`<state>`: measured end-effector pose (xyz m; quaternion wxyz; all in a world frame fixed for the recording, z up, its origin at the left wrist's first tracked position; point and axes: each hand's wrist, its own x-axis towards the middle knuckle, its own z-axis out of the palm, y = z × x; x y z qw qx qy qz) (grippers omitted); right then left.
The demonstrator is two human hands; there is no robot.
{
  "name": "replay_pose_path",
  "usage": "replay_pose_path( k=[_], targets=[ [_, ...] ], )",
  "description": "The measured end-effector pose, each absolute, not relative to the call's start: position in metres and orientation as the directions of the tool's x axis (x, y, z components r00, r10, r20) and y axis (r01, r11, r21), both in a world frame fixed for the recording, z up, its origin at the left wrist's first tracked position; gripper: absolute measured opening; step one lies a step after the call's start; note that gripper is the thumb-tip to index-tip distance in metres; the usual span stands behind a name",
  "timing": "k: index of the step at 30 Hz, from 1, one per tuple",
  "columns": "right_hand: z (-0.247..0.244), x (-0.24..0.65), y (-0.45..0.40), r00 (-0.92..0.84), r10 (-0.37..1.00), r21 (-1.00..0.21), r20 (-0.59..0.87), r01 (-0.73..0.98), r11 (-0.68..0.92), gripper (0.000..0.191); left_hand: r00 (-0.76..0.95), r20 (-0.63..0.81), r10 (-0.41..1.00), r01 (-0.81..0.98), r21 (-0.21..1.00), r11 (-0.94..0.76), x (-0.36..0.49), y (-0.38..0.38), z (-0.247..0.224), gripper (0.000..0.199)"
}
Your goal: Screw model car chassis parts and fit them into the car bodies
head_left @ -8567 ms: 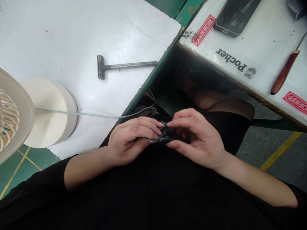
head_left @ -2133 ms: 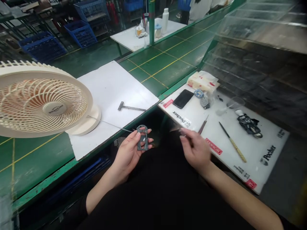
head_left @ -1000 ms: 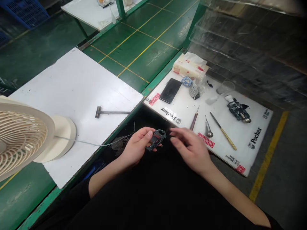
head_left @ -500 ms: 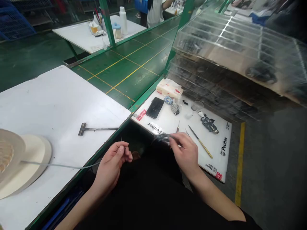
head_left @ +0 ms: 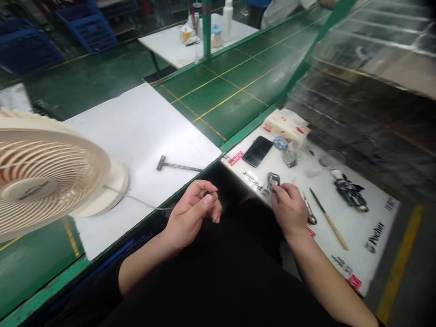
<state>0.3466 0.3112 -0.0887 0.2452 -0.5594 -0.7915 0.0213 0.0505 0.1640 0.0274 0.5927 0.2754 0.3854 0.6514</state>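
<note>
My right hand (head_left: 289, 210) pinches a small dark grey plastic part (head_left: 273, 179) between thumb and fingertips, at the near edge of the white printed board (head_left: 357, 229). Whether the part rests on the board I cannot tell. My left hand (head_left: 194, 213) is raised over my dark-clad lap, its fingers curled toward the thumb. Anything pinched there is too small to make out. Close to my right hand lie a small metal-ended tool (head_left: 310, 213) and a slim file-like tool with a yellowish handle (head_left: 329, 220). A dark assembled piece (head_left: 350, 190) lies farther right.
On the board are a phone (head_left: 258, 151), a tissue pack (head_left: 286, 125) and a clear cup (head_left: 332, 159). Left, a T-shaped metal tool (head_left: 179, 165) and a beige fan (head_left: 57, 177) occupy the white table (head_left: 132, 122). Stacked clear trays (head_left: 368, 91) stand right.
The view has swung left, bringing the fan further in. My right hand has carried the dark grey part to the board's near edge. The thin strand at my left fingertips no longer shows.
</note>
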Motion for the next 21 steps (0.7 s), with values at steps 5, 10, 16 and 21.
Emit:
replay_pose_path(
  k=[5, 10, 16, 21],
  targets=[
    [-0.084, 0.350, 0.305, -0.373, 0.883, -0.258, 0.285, 0.857, 0.446, 0.037, -0.132, 0.074, 0.988, -0.557, 0.819, -0.136, 0.046, 0.157, 0.039, 0.017],
    [-0.060, 0.345, 0.292, -0.435, 0.853, -0.213, 0.287, 0.840, 0.500, 0.038, -0.126, 0.064, 0.990, -0.564, 0.817, -0.124, 0.045, 0.152, 0.046, 0.020],
    [-0.026, 0.317, 0.268, -0.507, 0.725, -0.288, 0.466, 0.688, 0.666, 0.026, -0.112, 0.081, 0.990, -0.578, 0.806, -0.132, 0.045, 0.148, 0.046, 0.017],
    [-0.019, 0.293, 0.256, -0.551, 0.707, -0.394, 0.443, 0.589, 0.706, 0.019, -0.123, 0.129, 0.984, -0.587, 0.790, -0.177, 0.046, 0.143, 0.047, 0.011]
  ],
)
